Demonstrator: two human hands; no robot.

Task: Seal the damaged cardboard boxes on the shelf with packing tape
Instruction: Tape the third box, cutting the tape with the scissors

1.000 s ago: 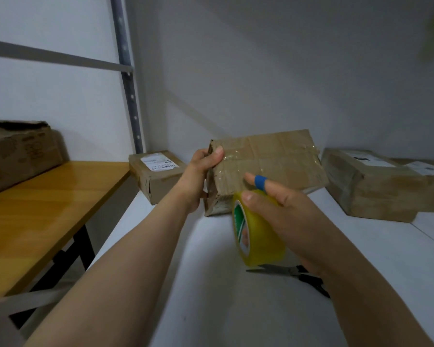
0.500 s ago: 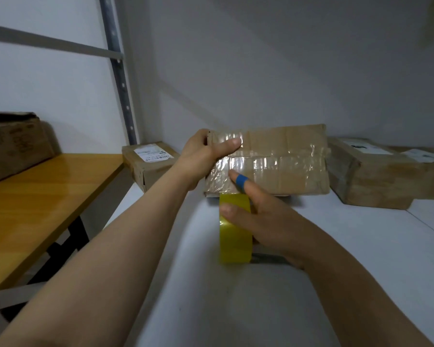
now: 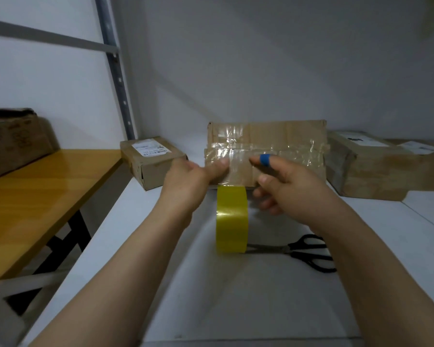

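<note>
A white shelf (image 3: 236,301) runs forward to a pale grey wall (image 3: 261,58), and both hands meet at a cardboard box on it.

The left hand (image 3: 189,182) lays its thumb (image 3: 219,167) flat against the lower left of the taped box (image 3: 281,135). Its other fingers are hidden behind the hand, so I cannot tell whether they wrap the box's edge. The right hand (image 3: 295,190) has its index finger (image 3: 256,162), which wears a blue band (image 3: 264,159), stretched out with the tip on the glossy tape across the box's front. Its thumb is bent and the remaining fingers curl loosely, with nothing in them.

Just below and between the two hands a yellow tape roll (image 3: 232,219) stands on its edge on the shelf, its top meeting the box's lower edge; neither hand holds it. Beneath the right forearm, black-handled scissors (image 3: 308,251) lie flat, blades pointing toward the roll.

Left of the left hand sits a small labelled box (image 3: 150,160). Right of the right hand are larger boxes (image 3: 366,171). Farther left stand a metal upright (image 3: 115,78) and a wooden counter (image 3: 35,196) carrying a worn carton (image 3: 13,139).
</note>
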